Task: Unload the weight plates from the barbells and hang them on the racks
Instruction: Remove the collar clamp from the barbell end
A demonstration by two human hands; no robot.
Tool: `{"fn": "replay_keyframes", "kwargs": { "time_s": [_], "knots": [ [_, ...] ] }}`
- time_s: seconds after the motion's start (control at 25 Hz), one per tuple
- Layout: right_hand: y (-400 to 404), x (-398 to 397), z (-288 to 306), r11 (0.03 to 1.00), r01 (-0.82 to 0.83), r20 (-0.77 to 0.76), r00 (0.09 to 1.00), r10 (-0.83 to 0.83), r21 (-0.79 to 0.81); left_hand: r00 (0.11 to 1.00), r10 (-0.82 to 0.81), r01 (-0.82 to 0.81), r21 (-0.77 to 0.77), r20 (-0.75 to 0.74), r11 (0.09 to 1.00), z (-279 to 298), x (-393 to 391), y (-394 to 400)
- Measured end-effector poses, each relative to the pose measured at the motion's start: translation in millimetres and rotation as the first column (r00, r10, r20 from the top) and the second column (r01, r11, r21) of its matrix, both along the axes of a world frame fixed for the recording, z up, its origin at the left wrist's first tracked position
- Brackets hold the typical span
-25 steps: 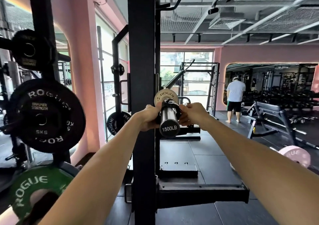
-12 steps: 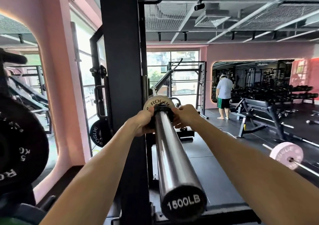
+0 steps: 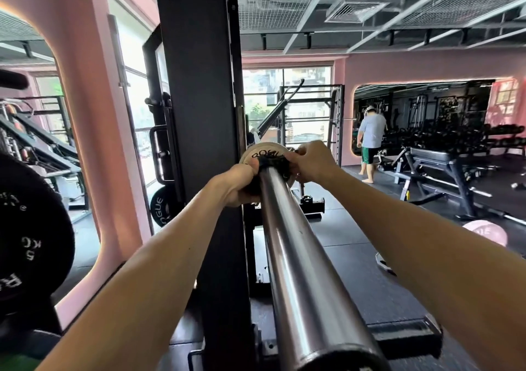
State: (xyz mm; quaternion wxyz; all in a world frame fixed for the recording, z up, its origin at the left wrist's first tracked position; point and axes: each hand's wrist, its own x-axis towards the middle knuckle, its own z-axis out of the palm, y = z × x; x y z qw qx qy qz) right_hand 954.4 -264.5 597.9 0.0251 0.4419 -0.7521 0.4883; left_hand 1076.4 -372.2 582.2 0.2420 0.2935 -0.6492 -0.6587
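- The small, pale, round weight plate point(image 3: 263, 154) with dark lettering sits on the long silver steel barbell sleeve point(image 3: 296, 257), just beyond my fingers, at the far end of my reach.
- A black collar clamp point(image 3: 273, 163) rings the sleeve right against the plate, between my two hands.
- My left hand point(image 3: 237, 184) grips the clamp from the left, its fingers curled around the underside of it.
- My right hand point(image 3: 311, 158) holds the clamp from the right, its fingers curled onto the top edge; whether they also touch the plate I cannot tell.
- The sleeve runs from my hands back toward me, its black end cap point(image 3: 350, 362) at the bottom edge of view.
- Just left of my left hand stands the black steel rack upright point(image 3: 199, 114).
- Well to the left hangs a black rubber weight plate point(image 3: 31, 228) marked 5 KG; another black plate point(image 3: 160, 205) hangs beyond the upright.
- Far right of my right hand are a black bench point(image 3: 444, 163), a pink plate point(image 3: 486, 232) on the floor, and a person in a pale shirt point(image 3: 371, 143).
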Motion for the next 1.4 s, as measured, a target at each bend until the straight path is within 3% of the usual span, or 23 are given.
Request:
{"fn": "replay_keyframes", "kwargs": {
  "time_s": [0.12,0.28,0.44,0.64,0.72,0.8,0.88,0.96,1.24,1.4],
  "knots": [
    [-6.0,10.9,9.6,0.996,0.069,-0.28,0.959,-0.049,0.063,1.0,-0.01,0.011,0.038,-0.019,0.999,1.5,0.8,4.1],
    [-7.1,10.3,12.5,0.984,-0.01,-0.36,0.93,0.075,0.177,1.0,-0.003,0.004,0.077,-0.02,0.997,0.8,-0.6,4.6],
    [-10.4,14.4,18.9,0.952,0.016,-0.463,0.876,0.134,0.306,1.0,0.006,-0.005,0.088,-0.009,0.996,1.5,-4.4,6.8],
    [-8.5,16.0,17.7,0.941,-0.179,-0.371,0.885,0.281,0.287,0.999,-0.054,0.053,0.055,0.009,0.997,2.2,-2.2,1.8],
    [-5.5,12.1,7.6,0.97,-0.143,-0.333,0.921,0.204,0.199,0.994,-0.109,0.108,0.048,0.016,0.993,6.5,-3.1,2.2],
    [-4.5,9.6,-4.6,0.993,-0.052,-0.067,0.996,0.059,0.102,0.996,-0.08,0.078,0.067,0.025,0.995,12.2,-7.4,2.1],
    [-3.7,10.9,-13.0,0.998,-0.015,0.236,0.972,-0.001,0.067,0.996,-0.01,0.008,0.016,0.09,1.0,16.9,-12.8,2.0],
    [-4.1,12.8,-13.9,0.999,-0.017,0.348,0.937,0.005,0.032,0.991,0.009,-0.002,-0.052,0.13,0.999,18.7,-14.4,2.4],
    [-7.4,12.4,-14.5,0.996,0.052,0.193,0.979,-0.065,0.073,0.997,0.056,-0.052,-0.091,0.046,0.995,14.4,-18.7,2.2],
    [-7.1,13.1,-13.7,0.996,0.061,0.18,0.981,-0.073,0.067,0.995,-0.092,0.093,-0.037,0.035,0.995,8.0,-8.1,2.5]
  ]
}}
